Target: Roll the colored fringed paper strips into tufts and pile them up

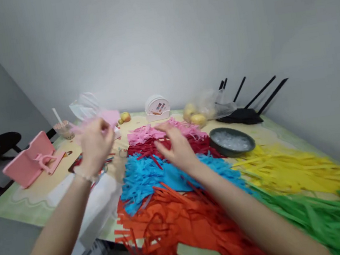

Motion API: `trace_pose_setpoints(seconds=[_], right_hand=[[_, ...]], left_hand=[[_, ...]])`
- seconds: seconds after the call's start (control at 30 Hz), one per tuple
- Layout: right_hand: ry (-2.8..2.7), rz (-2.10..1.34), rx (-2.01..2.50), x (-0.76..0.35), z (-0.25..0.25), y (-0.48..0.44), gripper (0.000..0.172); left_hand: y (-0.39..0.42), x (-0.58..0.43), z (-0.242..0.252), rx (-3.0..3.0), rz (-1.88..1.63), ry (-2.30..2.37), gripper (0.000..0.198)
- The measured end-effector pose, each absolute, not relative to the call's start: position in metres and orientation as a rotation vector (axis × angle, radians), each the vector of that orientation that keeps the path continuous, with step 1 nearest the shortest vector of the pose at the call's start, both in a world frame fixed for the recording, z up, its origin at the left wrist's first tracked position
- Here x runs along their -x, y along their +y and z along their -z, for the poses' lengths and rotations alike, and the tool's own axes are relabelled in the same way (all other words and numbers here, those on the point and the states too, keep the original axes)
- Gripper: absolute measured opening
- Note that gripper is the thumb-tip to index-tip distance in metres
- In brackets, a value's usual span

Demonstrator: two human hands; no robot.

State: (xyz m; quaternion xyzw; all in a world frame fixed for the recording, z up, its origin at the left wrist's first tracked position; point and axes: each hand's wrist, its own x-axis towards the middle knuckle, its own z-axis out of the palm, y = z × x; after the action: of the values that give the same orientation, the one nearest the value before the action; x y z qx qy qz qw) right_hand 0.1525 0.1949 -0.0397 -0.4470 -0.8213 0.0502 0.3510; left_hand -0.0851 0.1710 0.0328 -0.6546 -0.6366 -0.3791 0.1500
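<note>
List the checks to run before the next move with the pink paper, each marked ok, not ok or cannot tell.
1. Grip: left hand pinches the pink paper, raised and blurred: ok.
2. Contact: right hand rests outstretched at the pink strips: ok.
3. Clearance: bowl sits apart from the right hand: ok.
4. Support: orange strips hang over the table at its near edge: not ok.
5. Sorting: blue strips overlap the orange strips: not ok.
6. Contents of the bowl: cannot tell.
</note>
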Motion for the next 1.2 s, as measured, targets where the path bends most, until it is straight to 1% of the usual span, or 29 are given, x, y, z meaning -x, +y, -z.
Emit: trace_pose_setpoints(seconds=[0.07, 0.13, 0.2, 0.27, 0.37, 0.43, 0.5, 0.57, 0.67, 0.73, 0.77, 0.83, 0.87, 0.97, 1.03, 1.13, 1.2], right_hand=[[-2.065, -0.107, 0.934, -0.135, 0.045, 0.141, 0.060], [-2.056, -0.087, 0.887, -0.124, 0.058, 0.103, 0.065], [-2.049, -0.081, 0.948, -0.125, 0.071, 0.080, 0.061], [-2.059, -0.114, 1.041, -0.138, 0.077, 0.067, 0.052], [-2.143, -0.271, 1.180, -0.170, 0.069, 0.049, 0.044], [-2.156, -0.418, 1.230, -0.192, 0.056, 0.034, 0.042], [-2.111, -0.524, 1.241, -0.210, 0.043, 0.020, 0.040], [-2.058, -0.565, 1.240, -0.223, 0.034, 0.011, 0.038], [-2.020, -0.660, 1.216, -0.238, 0.031, 0.006, 0.034], [-1.962, -0.768, 1.147, -0.245, 0.036, 0.006, 0.031], [-1.907, -0.827, 1.099, -0.247, 0.039, 0.006, 0.030], [-1.764, -0.953, 1.004, -0.250, 0.047, 0.005, 0.029], [-1.685, -1.016, 0.974, -0.251, 0.051, 0.004, 0.027], [-1.480, -1.130, 0.942, -0.250, 0.058, 0.002, 0.017], [-1.412, -1.158, 0.911, -0.249, 0.060, 0.000, 0.010], [-1.415, -1.221, 0.828, -0.251, 0.058, -0.002, 0.012], [-1.463, -1.263, 0.782, -0.254, 0.056, -0.002, 0.016]], left_hand=[[0.131, 0.053, -0.009, 2.112, 0.948, -1.819, 0.007], [0.095, 0.029, 0.011, 2.285, 0.866, -1.810, 0.008], [0.063, 0.015, 0.025, 2.399, 0.831, -1.798, 0.008], [0.038, 0.010, 0.034, 2.469, 0.877, -1.798, 0.010], [0.015, 0.013, 0.040, 2.580, 1.127, -1.833, 0.014], [0.011, 0.016, 0.043, 2.730, 1.253, -1.829, 0.027], [0.012, 0.016, 0.044, 2.937, 1.265, -1.807, 0.035], [0.016, 0.013, 0.044, 3.111, 1.267, -1.803, 0.029], [0.020, 0.008, 0.041, 3.200, 1.369, -1.848, 0.017], [0.020, 0.006, 0.038, 3.211, 1.473, -1.807, 0.018], [0.019, 0.005, 0.037, 3.221, 1.537, -1.773, 0.022], [0.017, 0.005, 0.036, 3.251, 1.716, -1.720, 0.030], [0.015, 0.005, 0.037, 3.263, 1.825, -1.717, 0.031], [0.011, 0.004, 0.040, 3.265, 2.189, -1.719, 0.025], [0.010, 0.003, 0.044, 3.224, 2.362, -1.765, 0.018], [0.010, 0.003, 0.049, 3.199, 2.438, -1.831, 0.009], [0.011, 0.005, 0.050, 3.241, 2.405, -1.799, 0.009]])
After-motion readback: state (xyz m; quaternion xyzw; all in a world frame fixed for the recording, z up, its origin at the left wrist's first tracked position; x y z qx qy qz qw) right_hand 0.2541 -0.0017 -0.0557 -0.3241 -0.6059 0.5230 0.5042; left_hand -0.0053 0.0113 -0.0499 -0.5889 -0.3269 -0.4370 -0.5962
